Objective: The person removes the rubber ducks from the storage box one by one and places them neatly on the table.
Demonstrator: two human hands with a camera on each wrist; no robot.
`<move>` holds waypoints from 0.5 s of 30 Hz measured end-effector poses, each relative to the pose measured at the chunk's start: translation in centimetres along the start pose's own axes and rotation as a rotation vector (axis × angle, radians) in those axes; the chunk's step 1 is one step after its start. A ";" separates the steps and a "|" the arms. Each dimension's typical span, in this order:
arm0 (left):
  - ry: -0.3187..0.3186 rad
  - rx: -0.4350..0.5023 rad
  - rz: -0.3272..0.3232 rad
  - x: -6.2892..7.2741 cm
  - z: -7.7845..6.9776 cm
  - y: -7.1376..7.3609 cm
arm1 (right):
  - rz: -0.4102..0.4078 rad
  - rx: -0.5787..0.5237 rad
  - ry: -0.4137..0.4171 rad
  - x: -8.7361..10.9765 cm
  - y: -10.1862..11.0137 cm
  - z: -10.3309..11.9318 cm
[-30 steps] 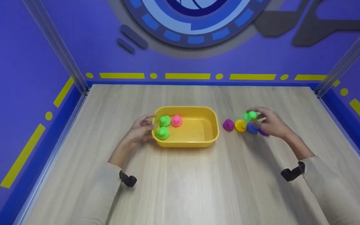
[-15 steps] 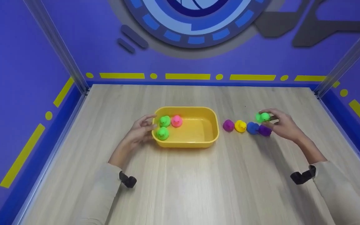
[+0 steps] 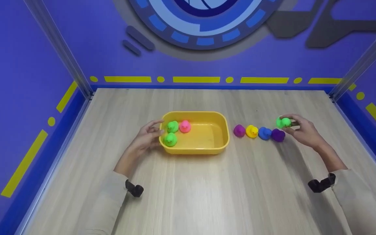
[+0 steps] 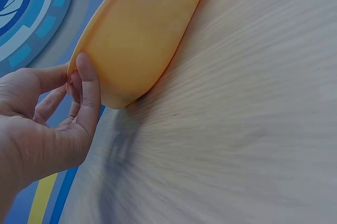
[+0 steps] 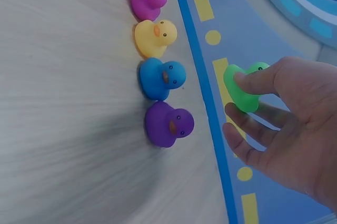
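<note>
My left hand [image 3: 144, 137] pinches the left end of a yellow plastic basin [image 3: 222, 130], with the thumb against the outer wall [image 4: 142, 40] in the left wrist view. Inside the basin sit two green rubber ducks [image 3: 170, 139] and a pink duck [image 3: 185, 126]. Held between the thumb and fingers of my right hand [image 3: 305, 131] is another green rubber duck [image 5: 242, 90], raised above the table. Just left of that hand a row of ducks runs along the table: magenta [image 5: 149, 4], yellow [image 5: 154, 39], blue [image 5: 158, 79] and dark purple [image 5: 164, 124].
The wooden table [image 3: 194, 189] is bounded by blue-purple panels at the back and both sides. Metal posts [image 3: 60, 49] stand at the back corners. Each wrist wears a black camera mount [image 3: 135, 189].
My right hand has carried the green duck rightward, from above the blue duck to past the dark purple one, uncovering that end of the row. The left hand and basin stay put.
</note>
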State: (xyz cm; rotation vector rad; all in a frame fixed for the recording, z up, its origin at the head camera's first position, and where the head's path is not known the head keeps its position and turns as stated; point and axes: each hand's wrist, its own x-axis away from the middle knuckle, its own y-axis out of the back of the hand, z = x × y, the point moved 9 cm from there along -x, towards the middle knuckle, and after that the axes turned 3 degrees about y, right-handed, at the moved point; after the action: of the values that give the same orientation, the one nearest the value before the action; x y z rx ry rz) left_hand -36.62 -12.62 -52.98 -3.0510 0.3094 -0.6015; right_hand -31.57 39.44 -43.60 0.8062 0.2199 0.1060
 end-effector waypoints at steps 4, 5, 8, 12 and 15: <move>0.009 0.008 0.000 -0.2 0.2 -0.1 | -0.019 0.001 -0.015 0.6 0.2 -0.9; 0.010 0.012 -0.001 -0.2 0.2 -0.1 | -0.026 0.006 -0.016 0.7 0.3 -1.1; 0.013 0.010 -0.005 -0.1 0.2 0.0 | -0.050 0.028 -0.019 1.0 0.5 -1.8; 0.016 0.012 -0.007 0.0 0.1 0.1 | -0.077 0.025 -0.032 1.4 0.9 -2.7; 0.016 0.023 -0.003 0.1 0.1 0.1 | -0.072 0.012 -0.060 1.7 0.9 -3.6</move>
State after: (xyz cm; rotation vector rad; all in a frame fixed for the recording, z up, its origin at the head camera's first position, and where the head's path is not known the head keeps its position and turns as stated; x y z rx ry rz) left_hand -36.53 -12.72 -53.07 -3.0267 0.2959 -0.6251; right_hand -30.80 42.92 -45.60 0.8112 0.1932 0.0128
